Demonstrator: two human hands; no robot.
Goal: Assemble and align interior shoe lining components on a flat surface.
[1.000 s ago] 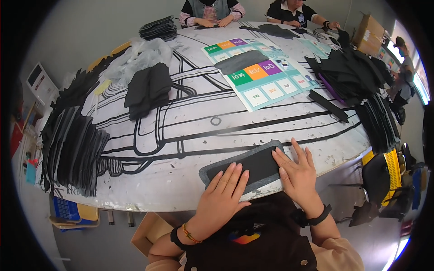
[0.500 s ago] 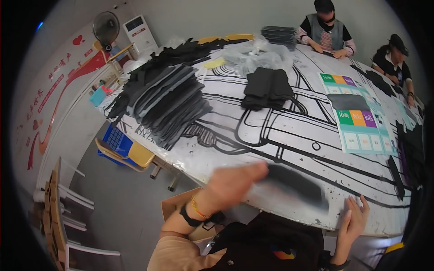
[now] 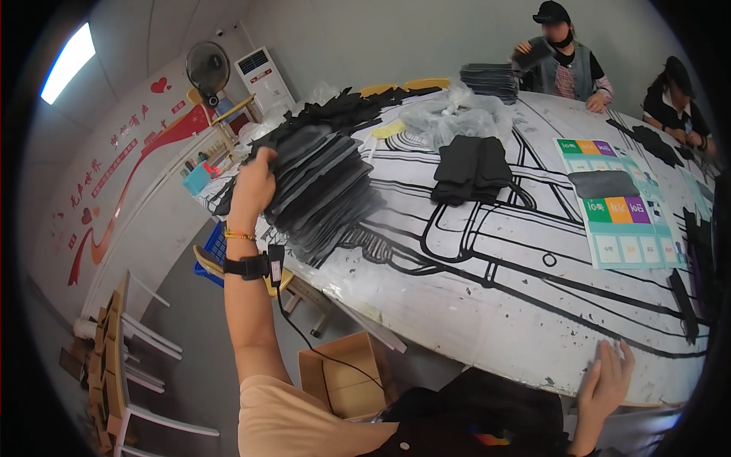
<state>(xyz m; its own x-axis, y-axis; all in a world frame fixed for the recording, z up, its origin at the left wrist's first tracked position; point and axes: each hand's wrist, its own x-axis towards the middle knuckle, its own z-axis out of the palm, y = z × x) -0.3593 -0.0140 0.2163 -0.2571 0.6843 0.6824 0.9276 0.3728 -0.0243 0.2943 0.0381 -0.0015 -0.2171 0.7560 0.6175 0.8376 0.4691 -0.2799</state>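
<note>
Here, left hand [image 3: 253, 183] stretched out to the near end of a slanted stack of flat black fabric pieces [image 3: 320, 186] at the left edge of the round white table [image 3: 487, 305], fingers curled shut around one piece. Right hand [image 3: 605, 385] at the table's near edge, fingers spread flat, holding nothing.

Grey walls, a standing fan [image 3: 207, 70], a white air conditioner [image 3: 260, 76].
</note>
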